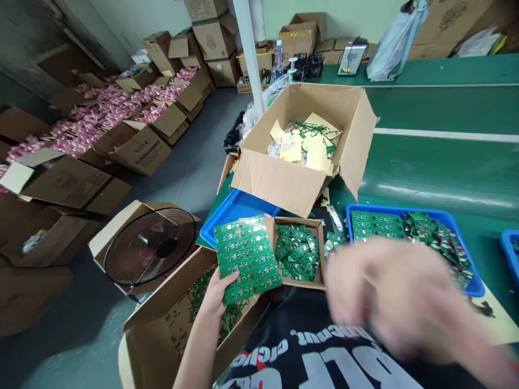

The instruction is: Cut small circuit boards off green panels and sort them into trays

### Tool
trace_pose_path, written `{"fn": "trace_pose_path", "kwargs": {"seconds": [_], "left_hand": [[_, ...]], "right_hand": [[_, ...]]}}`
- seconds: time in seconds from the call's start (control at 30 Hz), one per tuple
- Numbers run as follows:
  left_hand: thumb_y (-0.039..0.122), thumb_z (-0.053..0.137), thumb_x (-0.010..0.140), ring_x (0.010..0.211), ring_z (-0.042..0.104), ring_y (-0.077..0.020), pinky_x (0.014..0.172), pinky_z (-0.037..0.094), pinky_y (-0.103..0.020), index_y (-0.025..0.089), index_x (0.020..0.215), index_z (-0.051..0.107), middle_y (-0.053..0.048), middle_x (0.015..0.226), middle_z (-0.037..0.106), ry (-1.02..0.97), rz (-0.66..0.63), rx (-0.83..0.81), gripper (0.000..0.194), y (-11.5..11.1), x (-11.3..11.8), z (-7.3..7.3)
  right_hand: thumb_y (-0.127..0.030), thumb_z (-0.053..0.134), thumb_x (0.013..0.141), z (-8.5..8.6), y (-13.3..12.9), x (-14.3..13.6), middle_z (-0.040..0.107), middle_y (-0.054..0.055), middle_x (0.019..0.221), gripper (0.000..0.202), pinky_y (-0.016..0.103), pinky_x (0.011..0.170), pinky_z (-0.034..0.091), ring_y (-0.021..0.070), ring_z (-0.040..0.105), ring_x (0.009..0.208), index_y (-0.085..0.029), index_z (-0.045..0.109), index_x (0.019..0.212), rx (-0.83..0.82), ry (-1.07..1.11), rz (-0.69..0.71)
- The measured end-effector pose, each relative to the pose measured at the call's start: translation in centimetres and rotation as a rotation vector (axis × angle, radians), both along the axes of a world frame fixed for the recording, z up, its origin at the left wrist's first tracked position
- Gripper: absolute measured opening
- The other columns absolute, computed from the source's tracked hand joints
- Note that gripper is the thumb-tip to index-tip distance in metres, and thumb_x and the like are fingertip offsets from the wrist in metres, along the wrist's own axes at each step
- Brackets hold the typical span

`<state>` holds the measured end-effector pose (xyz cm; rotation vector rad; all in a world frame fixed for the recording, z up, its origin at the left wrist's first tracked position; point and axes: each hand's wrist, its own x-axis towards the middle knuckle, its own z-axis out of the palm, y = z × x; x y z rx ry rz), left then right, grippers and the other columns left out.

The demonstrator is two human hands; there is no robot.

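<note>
A green circuit board panel [247, 259] is gripped at its lower left edge by my left hand [219, 292], thumb on top. Beneath it a cardboard box [154, 324] holds green strips and small boards. My right hand [389, 292] is smeared by motion in front of the blue tray [476, 270], its fingers too blurred to read. That tray bears board panels [377, 224] and a heap of small boards [433, 237]. Between my hands sits a small carton [321, 254] filled with small green boards [298, 251].
A large open carton [279, 183] with yellow sheets and green strips stands ahead. Left of it lies a blue tray [239, 208]. A round fan [150, 246] is at the left, and another blue tray [511, 254] at the right edge.
</note>
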<state>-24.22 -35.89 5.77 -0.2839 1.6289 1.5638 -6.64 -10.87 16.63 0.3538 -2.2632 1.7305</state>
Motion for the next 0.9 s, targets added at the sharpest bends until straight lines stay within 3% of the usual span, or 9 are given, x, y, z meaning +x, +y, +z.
{"fn": "trace_pose_path", "kwargs": {"seconds": [0.03,0.13,0.2,0.3,0.37,0.5,0.7,0.8,0.9], "left_hand": [[0.014,0.075,0.054,0.084,0.065,-0.0255,0.076,0.052,-0.037,0.015,0.099,0.056,-0.008,0.092,0.069,-0.012,-0.081,0.039,0.049,0.2,-0.3,0.3],[0.016,0.077,0.053,0.089,0.064,-0.0271,0.077,0.051,-0.038,0.016,0.107,0.056,-0.009,0.100,0.067,-0.039,-0.365,0.116,0.058,1.4,-1.3,1.5],[0.016,0.077,0.052,0.092,0.062,-0.0280,0.079,0.050,-0.038,0.016,0.107,0.058,-0.009,0.102,0.067,-0.037,-0.535,0.139,0.059,2.4,-2.0,2.3],[0.023,0.079,0.052,0.091,0.062,-0.0291,0.081,0.048,-0.037,0.014,0.100,0.063,-0.010,0.098,0.068,-0.069,-0.665,0.189,0.052,3.3,-3.1,2.5],[0.042,0.078,0.050,0.088,0.063,-0.0304,0.079,0.048,-0.039,0.013,0.092,0.066,-0.011,0.091,0.069,-0.109,-0.596,0.287,0.052,3.1,-3.6,1.8],[0.074,0.063,0.041,0.098,0.059,-0.0340,0.082,0.047,-0.043,0.015,0.091,0.065,-0.012,0.094,0.069,-0.125,-0.272,0.521,0.077,2.3,-2.5,0.0],[0.022,0.079,0.053,0.103,0.058,-0.0298,0.089,0.045,-0.045,0.017,0.108,0.056,-0.011,0.106,0.065,-0.076,-0.108,0.307,0.060,4.4,1.1,-0.8],[0.017,0.080,0.048,0.095,0.061,-0.0307,0.083,0.049,-0.047,0.014,0.102,0.059,-0.012,0.102,0.067,-0.014,-0.079,0.208,0.058,5.1,1.5,-0.8],[0.016,0.081,0.045,0.090,0.063,-0.0300,0.081,0.050,-0.045,0.012,0.093,0.062,-0.011,0.096,0.069,0.080,-0.094,0.135,0.052,5.0,1.2,-0.6]], "right_hand": [[-0.049,0.041,0.085,-0.7,0.2,-1.7,0.064,0.003,0.098,0.031,0.028,0.080,0.048,0.0152,0.060,0.092,-0.027,0.061,0.093,-0.022,-0.022,-0.057],[-0.045,0.061,0.074,-4.1,0.5,-6.0,0.054,0.012,0.119,0.053,0.039,0.088,0.045,0.0250,0.053,0.107,-0.021,0.051,0.119,0.014,-0.316,-0.362],[-0.044,0.068,0.067,-6.5,0.9,-7.6,0.051,0.014,0.123,0.071,0.042,0.089,0.045,0.0281,0.050,0.111,-0.021,0.042,0.129,-0.013,-0.547,-0.281],[-0.041,0.069,0.066,-9.2,1.5,-8.2,0.060,0.010,0.113,0.064,0.039,0.086,0.048,0.0249,0.057,0.103,-0.021,0.048,0.124,-0.230,-0.689,-0.004],[-0.039,0.069,0.067,-10.3,1.6,-7.7,0.064,0.007,0.105,0.051,0.036,0.083,0.050,0.0222,0.060,0.096,-0.020,0.056,0.113,-0.416,-0.671,0.008],[-0.037,0.068,0.067,-11.8,0.7,-6.4,0.068,0.005,0.093,0.041,0.035,0.075,0.052,0.0203,0.065,0.084,-0.019,0.057,0.103,-0.716,-0.594,-0.276],[-0.032,0.073,0.060,-13.3,-1.1,-5.8,0.067,0.005,0.098,0.047,0.036,0.077,0.051,0.0217,0.064,0.086,-0.019,0.055,0.101,-0.749,-0.570,-0.402],[-0.028,0.075,0.057,-13.9,-1.7,-5.8,0.066,0.005,0.100,0.054,0.037,0.080,0.050,0.0215,0.063,0.089,-0.021,0.053,0.106,-0.744,-0.618,-0.422],[-0.030,0.075,0.057,-14.7,-2.1,-5.9,0.068,0.006,0.094,0.041,0.039,0.081,0.048,0.0227,0.064,0.086,-0.017,0.060,0.093,-0.735,-0.683,-0.408]]}}
